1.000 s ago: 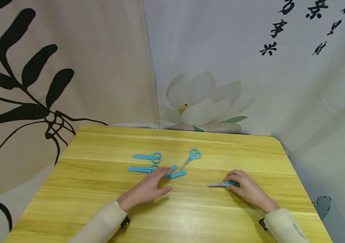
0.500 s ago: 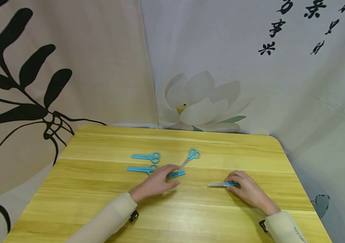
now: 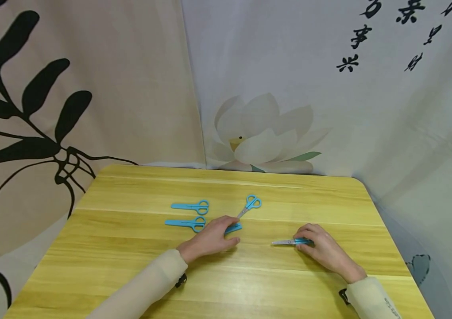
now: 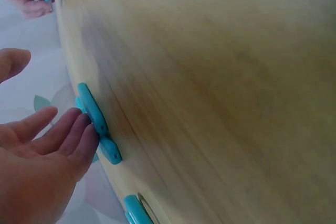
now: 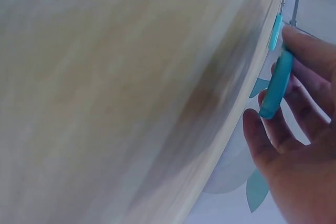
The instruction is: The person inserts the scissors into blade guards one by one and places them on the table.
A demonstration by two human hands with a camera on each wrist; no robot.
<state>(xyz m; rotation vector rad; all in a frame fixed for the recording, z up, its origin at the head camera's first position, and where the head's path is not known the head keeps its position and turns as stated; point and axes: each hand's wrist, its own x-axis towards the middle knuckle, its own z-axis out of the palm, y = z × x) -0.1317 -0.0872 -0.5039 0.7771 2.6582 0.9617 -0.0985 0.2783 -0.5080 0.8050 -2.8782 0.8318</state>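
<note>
In the head view my right hand (image 3: 323,250) holds a pair of scissors (image 3: 283,243) by its light-blue handles, the bare blades pointing left. The right wrist view shows those handles (image 5: 277,87) between thumb and fingers. My left hand (image 3: 213,237) reaches over two small blue blade covers, one showing past the fingertips (image 3: 234,228) and the other hidden under the hand. In the left wrist view its fingers stretch out to touch a blue cover (image 4: 93,109), the thumb well apart. An uncovered pair of blue-handled scissors (image 3: 253,202) lies just behind the left fingertips.
Two more blue scissors, their blades in covers, lie left of the left hand: one farther back (image 3: 187,206), one nearer (image 3: 182,222) with its handles close to the knuckles. Everything rests on a yellow wood-grain table (image 3: 265,283). A printed curtain (image 3: 150,88) hangs behind the table.
My left hand has moved right, from the left side of the covers to over them, hiding one. The right hand keeps its hold on the scissors in place.
</note>
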